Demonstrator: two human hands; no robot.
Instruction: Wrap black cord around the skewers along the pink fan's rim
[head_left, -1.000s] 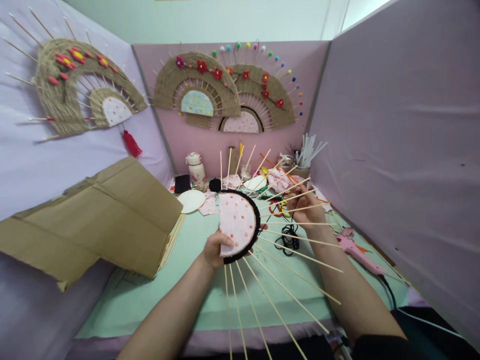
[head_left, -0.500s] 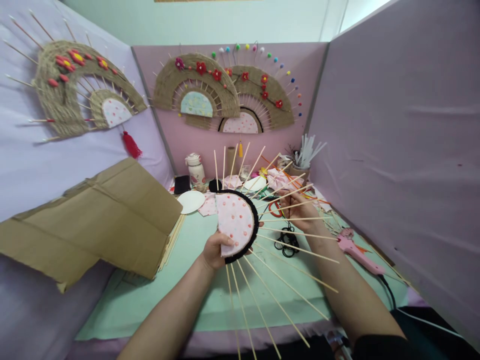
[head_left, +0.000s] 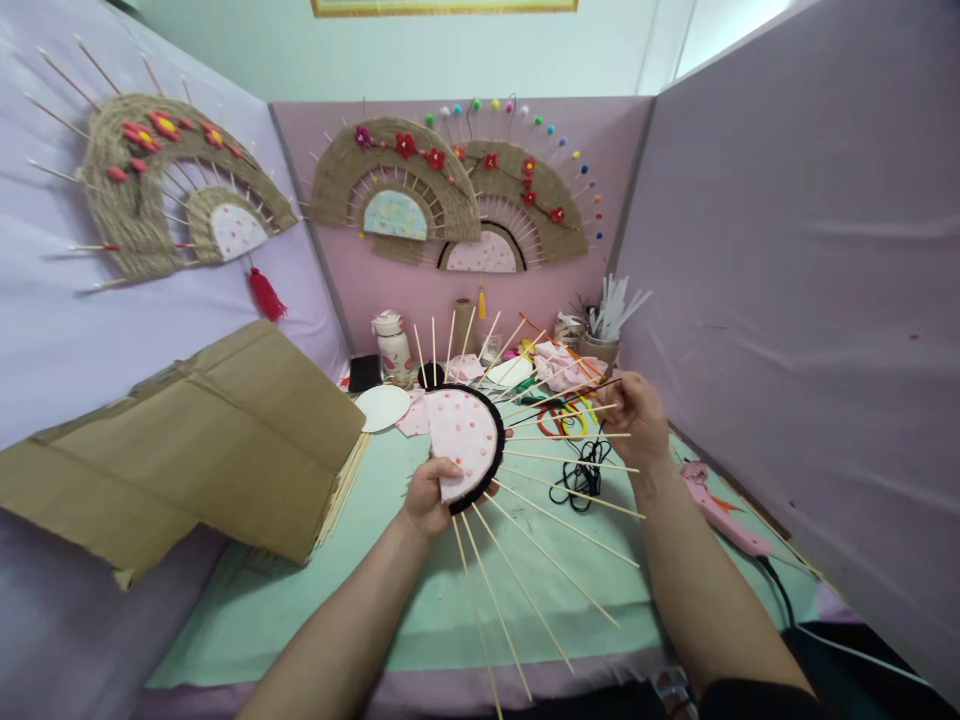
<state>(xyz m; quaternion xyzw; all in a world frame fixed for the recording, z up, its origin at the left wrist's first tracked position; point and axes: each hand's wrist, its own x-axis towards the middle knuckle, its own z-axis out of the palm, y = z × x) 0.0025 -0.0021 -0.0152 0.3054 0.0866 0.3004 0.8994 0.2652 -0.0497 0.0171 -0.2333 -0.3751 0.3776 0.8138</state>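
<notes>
My left hand (head_left: 431, 497) grips a half-round fan base (head_left: 465, 435) at its lower corner, thumb on the front and fingers behind. Pink dotted cloth covers the base, and black cord edges its curve. Thin wooden sticks (head_left: 559, 525) fan out from that curve to the right, up and down. To the right, my right hand (head_left: 636, 410) is closed in a pinch on a black cord (head_left: 551, 405), which runs between the sticks toward the base. A loose tangle of the same cord (head_left: 583, 478) lies on the table below, partly behind the sticks.
Red and yellow scissors (head_left: 576, 415) lie behind the sticks. A pink glue gun (head_left: 724, 515) rests at the right with its cable. Folded cardboard (head_left: 202, 440) leans at the left. A white bottle (head_left: 391, 342) and cloth scraps (head_left: 562, 368) stand along the back; finished fans (head_left: 394, 165) hang above.
My right hand has moved right and slightly up, drawing the black cord out sideways. The fan base has shifted a little left in my left hand. The view has tilted slightly upward.
</notes>
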